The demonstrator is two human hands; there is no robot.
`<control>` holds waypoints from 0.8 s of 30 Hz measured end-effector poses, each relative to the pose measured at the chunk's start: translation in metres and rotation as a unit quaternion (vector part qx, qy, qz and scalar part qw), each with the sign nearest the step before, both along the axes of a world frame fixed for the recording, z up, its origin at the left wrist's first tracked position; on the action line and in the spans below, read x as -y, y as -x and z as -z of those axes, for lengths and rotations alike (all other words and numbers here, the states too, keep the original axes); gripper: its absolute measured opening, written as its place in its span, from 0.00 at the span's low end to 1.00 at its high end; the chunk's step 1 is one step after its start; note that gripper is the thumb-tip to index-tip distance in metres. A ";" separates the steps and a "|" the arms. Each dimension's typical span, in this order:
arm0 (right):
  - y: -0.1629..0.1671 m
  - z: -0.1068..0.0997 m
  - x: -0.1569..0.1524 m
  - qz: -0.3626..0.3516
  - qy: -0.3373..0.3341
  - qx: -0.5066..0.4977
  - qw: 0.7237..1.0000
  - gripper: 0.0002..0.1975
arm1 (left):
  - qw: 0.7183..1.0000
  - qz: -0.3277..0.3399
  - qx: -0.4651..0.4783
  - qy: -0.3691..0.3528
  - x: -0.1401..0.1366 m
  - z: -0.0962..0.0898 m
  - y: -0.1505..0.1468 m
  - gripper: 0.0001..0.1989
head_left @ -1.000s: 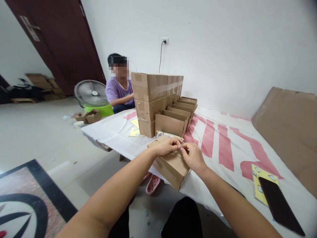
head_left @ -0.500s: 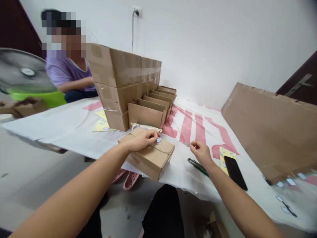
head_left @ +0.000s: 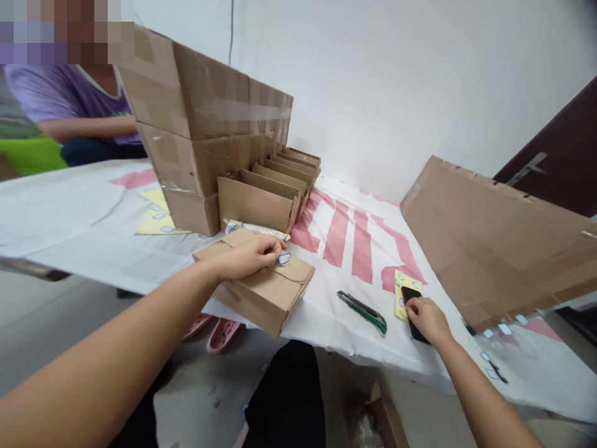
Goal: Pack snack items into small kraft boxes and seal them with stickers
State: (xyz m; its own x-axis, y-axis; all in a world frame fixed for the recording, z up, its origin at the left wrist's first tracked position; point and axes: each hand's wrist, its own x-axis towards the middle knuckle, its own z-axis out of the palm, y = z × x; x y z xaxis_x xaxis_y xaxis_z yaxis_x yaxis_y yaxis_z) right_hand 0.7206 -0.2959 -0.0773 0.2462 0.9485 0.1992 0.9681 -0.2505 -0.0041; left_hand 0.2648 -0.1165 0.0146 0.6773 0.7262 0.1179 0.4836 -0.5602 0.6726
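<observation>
My left hand (head_left: 252, 256) rests on the lid of a closed cardboard box (head_left: 280, 295). Between its thumb and fingertips it pinches a small blue-edged label (head_left: 284, 258). My right hand (head_left: 426, 316) hovers over or touches a black phone (head_left: 411, 294), its fingers closed together; whatever they hold, if anything, is too small to make out. Under the phone lies a yellow sheet (head_left: 400, 309) with blue-edged labels. A green utility knife (head_left: 366, 313) lies on the table between the box and my right hand.
Taped cardboard boxes (head_left: 224, 99) stand stacked at the left, with a row of open boxes (head_left: 259, 202) beside them. A large cardboard panel (head_left: 494, 249) leans at the right. Behind the stack sits a person in a purple shirt (head_left: 46, 93). Pink clogs (head_left: 224, 336) are on the floor.
My right hand has moved right, from beside the utility knife to the phone. My left hand still holds the label on the box. The view has shifted to the right and down.
</observation>
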 end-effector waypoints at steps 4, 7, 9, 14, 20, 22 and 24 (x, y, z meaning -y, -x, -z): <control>0.014 0.016 0.006 -0.037 0.037 0.062 0.997 0.11 | 1.000 0.001 -0.014 -0.013 0.000 0.000 -0.001 0.13; 0.019 0.024 0.009 -0.050 0.052 0.086 0.994 0.12 | 1.000 0.002 -0.013 -0.004 0.000 0.001 -0.001 0.13; 0.019 0.027 0.011 -0.055 0.059 0.091 0.993 0.11 | 1.000 0.003 -0.011 0.000 -0.001 0.001 -0.001 0.13; 0.014 0.028 0.012 -0.060 0.076 0.085 0.992 0.14 | 1.000 0.009 -0.003 0.003 -0.001 0.000 0.000 0.13; 0.010 0.026 0.000 -0.054 0.079 0.080 0.992 0.17 | 0.999 0.008 0.030 0.014 -0.002 0.002 0.001 0.13; 0.019 0.017 -0.012 -0.060 0.048 0.060 0.995 0.15 | 0.999 0.011 0.042 0.017 -0.002 0.002 0.000 0.14; 0.041 0.000 -0.027 -0.088 -0.020 0.009 0.996 0.12 | 0.998 0.016 0.050 0.022 -0.001 0.002 0.000 0.13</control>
